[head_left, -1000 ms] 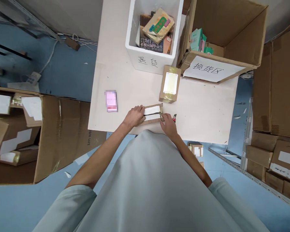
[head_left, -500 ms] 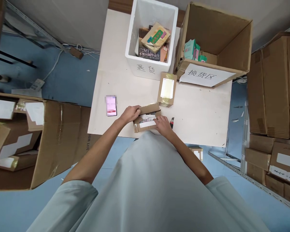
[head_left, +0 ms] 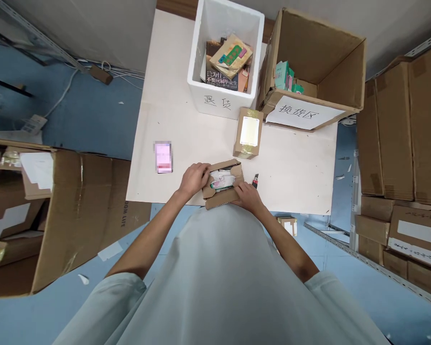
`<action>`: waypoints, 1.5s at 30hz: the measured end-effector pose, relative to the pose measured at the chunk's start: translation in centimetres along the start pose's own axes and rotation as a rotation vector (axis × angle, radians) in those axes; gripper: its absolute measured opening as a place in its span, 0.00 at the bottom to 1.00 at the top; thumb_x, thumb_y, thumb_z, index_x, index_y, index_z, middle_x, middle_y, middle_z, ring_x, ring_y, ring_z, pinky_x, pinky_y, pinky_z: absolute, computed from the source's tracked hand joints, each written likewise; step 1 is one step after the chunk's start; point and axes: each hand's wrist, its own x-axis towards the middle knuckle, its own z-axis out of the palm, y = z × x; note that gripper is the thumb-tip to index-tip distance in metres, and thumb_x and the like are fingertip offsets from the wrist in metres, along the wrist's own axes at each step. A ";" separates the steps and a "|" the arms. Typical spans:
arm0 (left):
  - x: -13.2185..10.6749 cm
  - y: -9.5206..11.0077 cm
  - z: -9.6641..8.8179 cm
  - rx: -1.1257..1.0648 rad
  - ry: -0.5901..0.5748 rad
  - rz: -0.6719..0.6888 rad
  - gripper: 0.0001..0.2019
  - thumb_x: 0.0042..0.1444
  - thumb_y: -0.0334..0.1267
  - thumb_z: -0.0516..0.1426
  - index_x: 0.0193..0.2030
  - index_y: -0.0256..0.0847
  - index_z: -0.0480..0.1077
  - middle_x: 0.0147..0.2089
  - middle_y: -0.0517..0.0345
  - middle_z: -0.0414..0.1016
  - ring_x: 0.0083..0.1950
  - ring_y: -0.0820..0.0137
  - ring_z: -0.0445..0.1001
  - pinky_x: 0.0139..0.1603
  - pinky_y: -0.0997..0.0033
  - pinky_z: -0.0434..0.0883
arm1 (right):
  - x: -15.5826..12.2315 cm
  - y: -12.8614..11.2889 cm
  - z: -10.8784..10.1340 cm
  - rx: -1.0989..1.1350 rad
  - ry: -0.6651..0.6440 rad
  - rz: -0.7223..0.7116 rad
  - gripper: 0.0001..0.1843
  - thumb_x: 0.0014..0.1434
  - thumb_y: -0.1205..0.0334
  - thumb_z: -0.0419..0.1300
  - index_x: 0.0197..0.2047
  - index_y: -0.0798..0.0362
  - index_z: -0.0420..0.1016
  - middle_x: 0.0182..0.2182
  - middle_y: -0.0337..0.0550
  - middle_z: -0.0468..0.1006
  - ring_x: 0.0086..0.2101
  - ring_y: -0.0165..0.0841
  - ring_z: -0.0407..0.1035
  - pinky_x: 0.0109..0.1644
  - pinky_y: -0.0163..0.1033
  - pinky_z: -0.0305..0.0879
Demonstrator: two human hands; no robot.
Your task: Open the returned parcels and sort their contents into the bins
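Observation:
A small open cardboard box (head_left: pixel 223 196) lies at the table's front edge, close to my body, its flaps spread. Inside it shows a whitish wrapped item (head_left: pixel 222 179) with pink and green marks; I cannot make out its kind. My left hand (head_left: pixel 195 179) grips the box's left side with bent fingers. At the right side, my right hand (head_left: pixel 247 194) holds the lower right corner, the thumb partly hidden. Just right of the box lies a red and black utility knife (head_left: pixel 255 181). Behind it stands a taped carton (head_left: pixel 248 133) with a white label.
A white foam box (head_left: pixel 219 103) with books stands at the back, beside a large carton (head_left: pixel 309 112) holding green packets. On the table's left lies a phone (head_left: pixel 164 157). Large cartons stand left (head_left: pixel 79 206) and right (head_left: pixel 395 129).
The small box's flaps have been folded outward, the front one toward me, and more of its contents shows. My right hand has moved down along the box's right side.

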 end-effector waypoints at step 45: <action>-5.3 0.9 -0.9 0.164 -0.047 0.283 0.15 0.61 0.33 0.57 0.49 0.44 0.82 0.56 0.37 0.74 0.71 0.38 0.66 0.80 0.22 0.55 | -2.1 2.6 -1.3 0.135 0.081 0.167 0.21 0.80 0.54 0.54 0.56 0.60 0.84 0.71 0.65 0.73 0.78 0.55 0.54 0.74 0.58 0.67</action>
